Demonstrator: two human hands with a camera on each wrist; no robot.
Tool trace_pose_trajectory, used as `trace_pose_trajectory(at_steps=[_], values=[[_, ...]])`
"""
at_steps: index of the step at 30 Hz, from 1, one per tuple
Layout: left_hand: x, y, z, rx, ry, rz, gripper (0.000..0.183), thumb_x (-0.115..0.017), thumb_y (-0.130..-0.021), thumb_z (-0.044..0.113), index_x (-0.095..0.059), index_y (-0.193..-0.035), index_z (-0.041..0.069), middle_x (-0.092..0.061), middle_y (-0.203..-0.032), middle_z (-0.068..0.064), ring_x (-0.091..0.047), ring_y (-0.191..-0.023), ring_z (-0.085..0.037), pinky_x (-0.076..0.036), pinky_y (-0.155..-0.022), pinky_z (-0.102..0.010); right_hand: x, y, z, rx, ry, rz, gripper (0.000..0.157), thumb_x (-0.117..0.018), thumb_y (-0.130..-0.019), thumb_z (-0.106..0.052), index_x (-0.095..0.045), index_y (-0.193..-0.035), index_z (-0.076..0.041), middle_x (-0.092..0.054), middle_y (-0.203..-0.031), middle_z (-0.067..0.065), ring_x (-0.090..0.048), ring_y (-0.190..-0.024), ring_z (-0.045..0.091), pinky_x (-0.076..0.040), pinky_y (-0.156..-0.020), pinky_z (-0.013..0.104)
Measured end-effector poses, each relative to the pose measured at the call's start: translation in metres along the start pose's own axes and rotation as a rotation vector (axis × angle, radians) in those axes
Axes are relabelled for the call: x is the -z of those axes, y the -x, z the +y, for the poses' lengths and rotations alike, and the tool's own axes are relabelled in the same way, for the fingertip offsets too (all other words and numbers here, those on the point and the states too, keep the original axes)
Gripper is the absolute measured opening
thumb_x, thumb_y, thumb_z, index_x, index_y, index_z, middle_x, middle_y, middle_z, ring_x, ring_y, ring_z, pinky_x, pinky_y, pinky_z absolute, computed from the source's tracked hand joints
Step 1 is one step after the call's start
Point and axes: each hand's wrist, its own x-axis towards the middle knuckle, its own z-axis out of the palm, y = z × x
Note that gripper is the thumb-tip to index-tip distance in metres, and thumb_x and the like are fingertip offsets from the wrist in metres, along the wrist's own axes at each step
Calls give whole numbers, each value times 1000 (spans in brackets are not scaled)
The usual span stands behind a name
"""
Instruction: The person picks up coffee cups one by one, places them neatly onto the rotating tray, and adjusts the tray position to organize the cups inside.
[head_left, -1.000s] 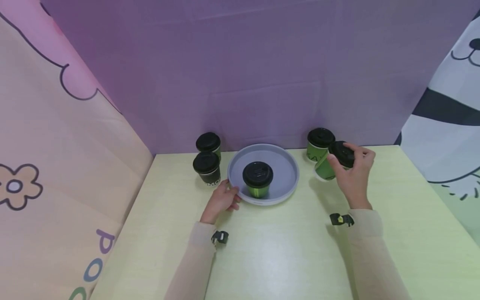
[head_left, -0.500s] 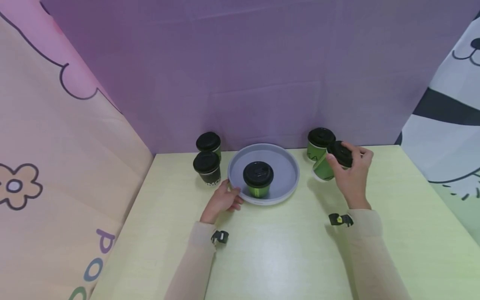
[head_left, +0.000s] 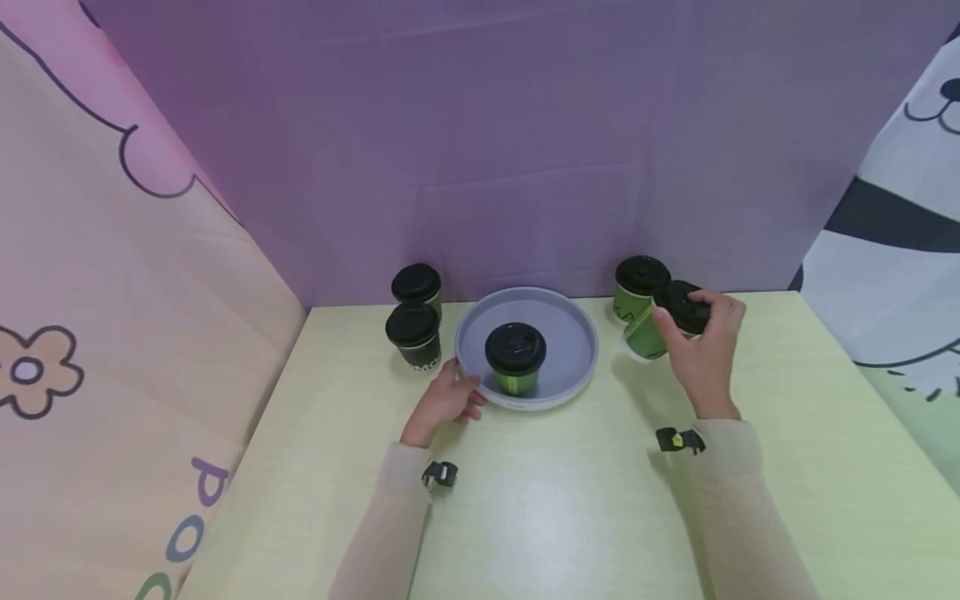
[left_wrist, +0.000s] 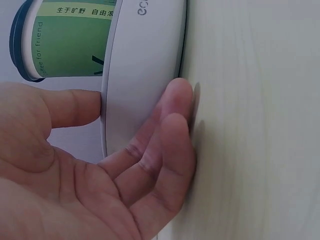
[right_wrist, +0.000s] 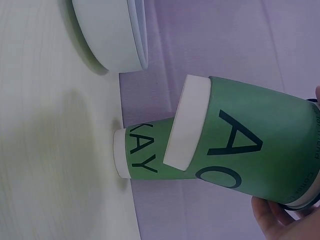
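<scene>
My left hand grips the near left edge of a round grey tray. In the left wrist view its thumb lies at the rim and its fingers bend against the outer wall. On the tray stands a green paper coffee cup with a black lid. My right hand holds another green coffee cup near its black lid, tilted, its white base raised off the table. Behind it a third green cup stands upright on the table, partly covered by the held one in the right wrist view.
Left of the tray stand two more lidded cups: a black one in front and a green one behind it. A purple cloth hangs along the table's back edge. Printed curtains stand on both sides.
The right hand and its tilted cup have shifted very slightly left. Its index finger has moved a little on the lid. The left hand and the tray stay in place.
</scene>
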Motion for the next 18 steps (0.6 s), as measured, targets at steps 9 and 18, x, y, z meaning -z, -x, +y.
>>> trace_pose_trajectory(at_steps=[9,18], values=[[0,0,-1,4,16,28,65,-48,-107,25,-19,-161,4,-74,-97,-19,-71,-67,-20,-57,-58,-30,-3,1,-1,-6,-45,-5,54,-85,-82,-13,-51,-120,6,-38,-118,-15,-42,-117,8,-34,-107,20],[-1,-2,-2,9,23,46,64,-48,-107,24,-19,-161,5,-74,-96,-18,-70,-66,-20,-56,-57,-30,-5,1,0,-4,-53,5,53,-84,-80,-8,-50,-118,8,-38,-117,-17,-42,-116,5,-33,-107,20]])
